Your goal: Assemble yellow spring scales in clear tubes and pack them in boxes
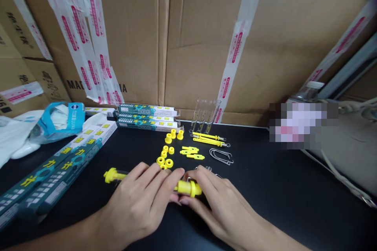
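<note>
Yellow-and-clear tube (122, 174) lies flat on the black table (279, 196), left to right, close to the near edge. It has 1 yellow end cap (111, 175) sticking out on the left and 1 yellow collar (188, 188) showing between the hands.

Left hand (141, 204): palm down over the tube's middle, fingers pressed together and curled over it, tips reaching the collar.
Right hand (213, 200): comes in from the other side, fingertips pinching the collar's right end.

Parts laid out just behind the hands:
- small yellow caps (168, 138): 8, in clusters of 3 far, 3 mid and 2 near, the nearest almost touching the left fingertips
- yellow rods (209, 137): 2, side by side, metal tips to the right
- flat yellow pieces (190, 151): 2, between caps and clips
- wire clips (220, 156): 2, overlapping, right of the flat pieces
- clear tubes (203, 115): probably 4, leaning on the cardboard; clear plastic against brown makes the count hard to read

Teal boxes (147, 115): 3 stacked at the back of the table. Long teal boxes (59, 164): 2 more, lying diagonally at the left. Blue bag (55, 119): 1, at the far left, resting on white plastic. Cardboard cartons (191, 27) with white-and-red tape strips wall off the back.
</note>
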`<state>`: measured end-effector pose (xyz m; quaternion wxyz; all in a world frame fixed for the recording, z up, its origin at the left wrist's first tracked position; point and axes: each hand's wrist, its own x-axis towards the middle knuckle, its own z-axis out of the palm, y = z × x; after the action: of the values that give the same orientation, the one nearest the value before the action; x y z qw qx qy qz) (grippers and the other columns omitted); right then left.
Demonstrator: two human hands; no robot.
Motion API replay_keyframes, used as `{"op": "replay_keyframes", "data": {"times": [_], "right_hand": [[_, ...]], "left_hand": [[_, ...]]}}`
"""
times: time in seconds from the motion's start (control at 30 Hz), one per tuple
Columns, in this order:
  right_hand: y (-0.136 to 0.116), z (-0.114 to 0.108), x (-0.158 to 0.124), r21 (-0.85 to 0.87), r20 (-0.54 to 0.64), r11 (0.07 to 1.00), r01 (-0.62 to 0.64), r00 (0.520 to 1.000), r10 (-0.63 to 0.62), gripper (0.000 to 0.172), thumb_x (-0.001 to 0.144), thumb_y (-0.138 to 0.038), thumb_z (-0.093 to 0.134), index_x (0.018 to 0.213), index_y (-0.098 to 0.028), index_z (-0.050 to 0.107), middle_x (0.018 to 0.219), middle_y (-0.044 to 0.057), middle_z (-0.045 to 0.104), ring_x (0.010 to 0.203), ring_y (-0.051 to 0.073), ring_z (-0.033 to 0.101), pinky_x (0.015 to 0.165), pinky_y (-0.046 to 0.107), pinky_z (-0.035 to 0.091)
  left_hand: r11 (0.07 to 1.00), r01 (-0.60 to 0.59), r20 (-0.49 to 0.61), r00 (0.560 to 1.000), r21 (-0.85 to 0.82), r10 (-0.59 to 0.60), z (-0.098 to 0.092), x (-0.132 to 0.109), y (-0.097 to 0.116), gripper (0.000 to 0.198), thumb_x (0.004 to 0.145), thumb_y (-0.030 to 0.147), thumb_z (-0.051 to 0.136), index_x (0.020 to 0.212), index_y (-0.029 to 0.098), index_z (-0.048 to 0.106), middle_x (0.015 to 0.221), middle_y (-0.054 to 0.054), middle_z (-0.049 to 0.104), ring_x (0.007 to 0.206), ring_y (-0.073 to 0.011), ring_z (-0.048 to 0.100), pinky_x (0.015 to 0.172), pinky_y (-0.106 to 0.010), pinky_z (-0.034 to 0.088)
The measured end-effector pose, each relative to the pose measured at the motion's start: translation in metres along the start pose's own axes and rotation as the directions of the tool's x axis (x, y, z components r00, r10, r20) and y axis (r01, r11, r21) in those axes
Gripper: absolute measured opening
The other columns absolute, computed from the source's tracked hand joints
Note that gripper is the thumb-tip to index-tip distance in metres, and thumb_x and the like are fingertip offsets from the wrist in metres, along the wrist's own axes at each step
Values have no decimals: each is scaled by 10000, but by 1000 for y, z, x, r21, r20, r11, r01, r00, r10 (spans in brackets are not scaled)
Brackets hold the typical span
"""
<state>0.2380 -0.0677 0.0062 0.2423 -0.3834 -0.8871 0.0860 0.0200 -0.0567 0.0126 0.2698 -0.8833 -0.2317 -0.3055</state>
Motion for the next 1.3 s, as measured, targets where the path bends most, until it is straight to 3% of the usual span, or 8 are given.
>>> {"op": "replay_keyframes", "data": {"times": [0.1,0.2,0.47,0.67,0.87,1.1,1.3], "right_hand": [[2,2,1,61,21,998,-27,999,26,133,1035,-316,465,1125,-223,494,991,45,665,807,223,670,642,352,542],[3,2,1,118,30,991,-55,998,52,127,1014,-262,522,1138,-244,496,1000,22,658,817,208,665,657,339,532],[1,0,1,135,11,991,-23,1000,22,219,1045,-349,444,1218,-224,492,1040,51,673,817,218,681,658,366,557],[0,-2,-2,13,-46,999,51,998,-50,433,1057,-467,350,1359,-164,412,1107,110,706,919,241,716,692,367,587],[-8,1,3,-178,-74,967,183,977,-198,413,1083,-349,211,994,-130,550,801,101,650,647,217,619,485,317,488],[-8,7,-1,-265,-56,934,240,963,-263,452,1090,-364,188,915,-146,543,685,41,633,508,181,593,418,310,416],[-7,2,-2,-230,-43,936,265,958,-282,471,1096,-376,139,918,-164,521,690,12,646,482,138,597,468,283,423]], "left_hand": [[999,-15,42,999,46,14,4,-1,0,238,1057,132,412,1064,26,624,821,-88,750,674,-229,672,652,-388,405],[998,-14,105,994,62,7,6,-2,0,312,1084,184,344,975,79,617,728,-41,706,602,-203,658,588,-365,383],[997,-5,153,988,80,-8,7,-3,0,377,1083,346,309,906,131,564,645,-8,609,513,-204,620,468,-349,368],[1000,15,151,988,-9,-13,7,-5,-2,398,1088,360,286,910,139,565,657,-10,628,521,-195,625,470,-340,401],[999,-34,110,993,-13,35,3,-4,-2,437,1071,429,315,954,108,589,660,-14,644,518,-198,628,462,-346,420],[998,-44,107,993,-52,49,0,-2,-1,527,1047,516,289,848,138,597,600,-7,619,469,-195,613,417,-337,418],[998,-40,66,997,-45,43,-3,1,3,633,1034,576,210,760,156,596,559,-15,622,443,-189,617,390,-330,405]]}}
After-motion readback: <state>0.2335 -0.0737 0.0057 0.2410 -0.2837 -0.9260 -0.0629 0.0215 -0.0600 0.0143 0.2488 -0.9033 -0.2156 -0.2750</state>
